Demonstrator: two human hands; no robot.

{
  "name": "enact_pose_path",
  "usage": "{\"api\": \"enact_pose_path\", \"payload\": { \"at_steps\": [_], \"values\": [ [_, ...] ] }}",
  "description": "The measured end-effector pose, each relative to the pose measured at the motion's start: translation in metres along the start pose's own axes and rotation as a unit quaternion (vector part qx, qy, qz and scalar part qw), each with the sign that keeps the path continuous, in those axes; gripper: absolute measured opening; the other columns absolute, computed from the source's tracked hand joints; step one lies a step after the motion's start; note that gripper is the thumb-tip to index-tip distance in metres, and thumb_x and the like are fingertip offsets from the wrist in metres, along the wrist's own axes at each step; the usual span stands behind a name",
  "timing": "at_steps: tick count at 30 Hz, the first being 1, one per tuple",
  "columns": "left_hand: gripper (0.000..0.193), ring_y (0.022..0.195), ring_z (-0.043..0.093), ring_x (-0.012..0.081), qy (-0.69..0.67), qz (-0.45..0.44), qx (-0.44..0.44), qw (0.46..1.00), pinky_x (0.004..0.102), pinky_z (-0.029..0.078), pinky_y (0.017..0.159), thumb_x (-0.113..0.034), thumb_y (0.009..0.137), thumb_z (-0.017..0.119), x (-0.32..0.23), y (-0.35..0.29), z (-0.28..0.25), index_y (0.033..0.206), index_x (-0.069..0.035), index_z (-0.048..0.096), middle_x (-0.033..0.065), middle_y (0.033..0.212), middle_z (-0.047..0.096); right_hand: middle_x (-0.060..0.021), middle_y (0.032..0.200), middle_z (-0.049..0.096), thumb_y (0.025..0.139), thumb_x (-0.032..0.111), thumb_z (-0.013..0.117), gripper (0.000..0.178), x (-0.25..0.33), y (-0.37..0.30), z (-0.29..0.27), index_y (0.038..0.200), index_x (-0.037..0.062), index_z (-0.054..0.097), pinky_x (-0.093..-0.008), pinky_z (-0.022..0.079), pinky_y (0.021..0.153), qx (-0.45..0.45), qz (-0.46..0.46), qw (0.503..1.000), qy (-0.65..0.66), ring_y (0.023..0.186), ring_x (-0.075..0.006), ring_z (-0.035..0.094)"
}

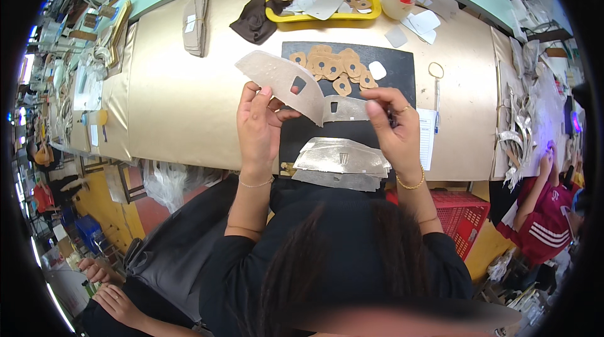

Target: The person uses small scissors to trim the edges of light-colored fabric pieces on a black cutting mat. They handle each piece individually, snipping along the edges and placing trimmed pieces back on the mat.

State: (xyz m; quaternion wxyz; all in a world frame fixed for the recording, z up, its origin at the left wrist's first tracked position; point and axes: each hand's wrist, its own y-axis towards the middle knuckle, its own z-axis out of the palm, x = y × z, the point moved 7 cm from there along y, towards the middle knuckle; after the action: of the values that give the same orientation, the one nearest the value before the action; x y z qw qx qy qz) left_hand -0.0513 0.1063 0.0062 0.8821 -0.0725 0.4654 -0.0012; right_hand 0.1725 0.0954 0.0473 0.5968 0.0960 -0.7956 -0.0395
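Between the thumb and fingers of the left hand (pixel 257 126), near the centre of the frame, a pale grey-beige curved panel with a squarish cutout (pixel 274 74) is gripped, raised and tilted. By the grip of the right hand (pixel 397 130), the right end of a shiny silvery-gold panel with a small dark cutout (pixel 350 109) is pinched. The two panels are met at their inner ends; whether they are joined cannot be told.

Below them, a stack of silvery metallic panels (pixel 340 156) is laid at the lower edge of a black rectangular mat (pixel 401 74). On the mat's upper part, tan rounded pieces with dark centres (pixel 327 67) are heaped, beside a white rounded piece (pixel 377 71).

At the top of the frame, a yellow plastic tray (pixel 352 16) is filled with tan and white pieces; it is flanked by a dark brown cloth (pixel 251 22) and a red-and-blue-topped bottle (pixel 399 2). All are carried by a beige-covered worktop (pixel 176 95).
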Motion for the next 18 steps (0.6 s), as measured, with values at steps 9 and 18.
{"api": "enact_pose_path", "payload": {
  "at_steps": [9,18],
  "values": [
    [0.028,0.09,0.063,0.0193,0.211,0.046,0.07,0.974,0.0372,0.057,0.077,-0.012,0.097,0.054,-0.023,-0.014,0.038,0.121,0.002,0.05,0.0126,0.105,0.062,0.0008,0.083,0.063,0.088,0.023,0.072,0.028,-0.026,0.017,0.044,0.104,0.0017,0.064,-0.0204,0.039,0.058,0.092,0.102,0.966,0.219,0.061,-0.0054,0.046],
    [0.045,0.104,0.046,0.0214,-0.12,0.395,0.277,0.868,0.0331,0.04,0.087,-0.025,0.087,0.062,-0.232,-0.111,0.102,0.117,0.004,0.043,0.0149,0.113,0.045,0.0011,0.081,0.058,0.096,0.023,0.062,0.019,-0.06,0.0,0.03,0.1,0.0039,0.062,-0.0182,0.034,0.049,-0.014,0.158,0.92,0.357,0.055,-0.0039,0.042]
  ]
}}
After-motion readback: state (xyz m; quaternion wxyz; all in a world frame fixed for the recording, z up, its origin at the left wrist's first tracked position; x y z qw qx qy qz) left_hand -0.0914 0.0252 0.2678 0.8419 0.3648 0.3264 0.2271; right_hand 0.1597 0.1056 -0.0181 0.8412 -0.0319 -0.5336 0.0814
